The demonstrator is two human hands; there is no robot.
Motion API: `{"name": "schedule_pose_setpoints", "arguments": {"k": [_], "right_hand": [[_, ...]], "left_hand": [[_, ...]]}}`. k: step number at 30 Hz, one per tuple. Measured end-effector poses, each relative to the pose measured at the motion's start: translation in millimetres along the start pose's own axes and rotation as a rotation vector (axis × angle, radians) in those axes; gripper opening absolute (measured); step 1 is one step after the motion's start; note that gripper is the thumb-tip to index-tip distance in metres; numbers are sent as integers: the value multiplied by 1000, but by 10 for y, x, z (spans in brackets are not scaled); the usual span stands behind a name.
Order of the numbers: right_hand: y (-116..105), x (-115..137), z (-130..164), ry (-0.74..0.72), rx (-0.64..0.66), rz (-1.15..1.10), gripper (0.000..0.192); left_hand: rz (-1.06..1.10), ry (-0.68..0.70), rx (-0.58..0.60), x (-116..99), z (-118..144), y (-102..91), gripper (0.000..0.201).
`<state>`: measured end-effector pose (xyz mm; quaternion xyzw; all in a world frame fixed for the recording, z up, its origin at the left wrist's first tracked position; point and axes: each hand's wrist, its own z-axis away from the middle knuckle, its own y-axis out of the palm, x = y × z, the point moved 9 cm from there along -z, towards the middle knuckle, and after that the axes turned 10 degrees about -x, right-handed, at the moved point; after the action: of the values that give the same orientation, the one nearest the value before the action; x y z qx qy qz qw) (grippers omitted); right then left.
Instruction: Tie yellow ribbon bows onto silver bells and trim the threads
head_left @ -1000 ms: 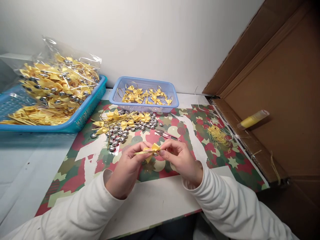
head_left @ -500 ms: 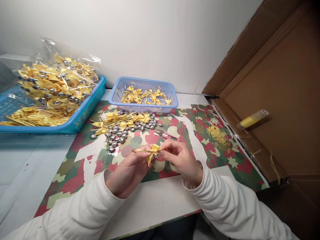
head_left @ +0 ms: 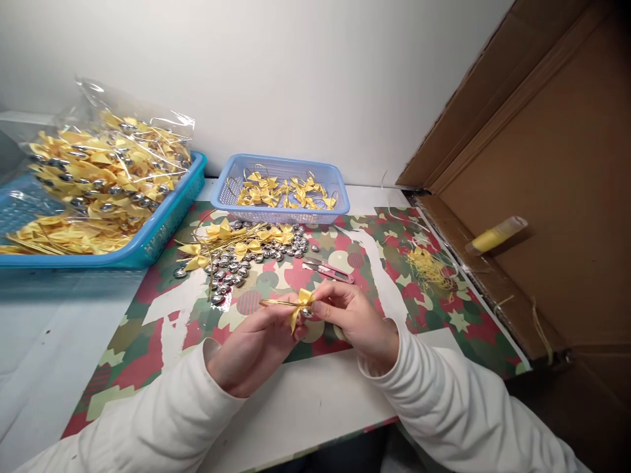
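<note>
both hands pinched shut on one yellow bow [head_left: 301,303] above the mat [head_left: 148,309]. left hand [head_left: 256,345] holds the gold cord end, which runs left; right hand [head_left: 352,318] grips the bow's knot side, with a silver bead just beside its fingertips.

Bright, even light; soft shadows, wide-angle bending at edges, perhaps slight blur

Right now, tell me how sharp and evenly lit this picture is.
Head view: even soft light, sharp on both hands and the yellow bow; glare on the plastic bag; wide-angle bending at the edges; carton interior dimmer.
</note>
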<state>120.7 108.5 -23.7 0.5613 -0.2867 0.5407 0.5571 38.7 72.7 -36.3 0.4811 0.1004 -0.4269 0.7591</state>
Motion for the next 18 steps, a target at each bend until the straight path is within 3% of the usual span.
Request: {"name": "schedule_pose_setpoints", "arguments": {"k": [7, 12, 18], "right_hand": [[46, -92, 51, 147, 14, -143, 26], [53, -84, 59, 151, 22, -161, 24], [40, -128, 62, 192, 10, -180, 27]], "left_hand": [[-30, 55, -124, -17, -9, -134, 14], [-34, 29, -106, 4, -2, -111, 18], [-128, 128, -48, -100, 32, 8, 17]]}}
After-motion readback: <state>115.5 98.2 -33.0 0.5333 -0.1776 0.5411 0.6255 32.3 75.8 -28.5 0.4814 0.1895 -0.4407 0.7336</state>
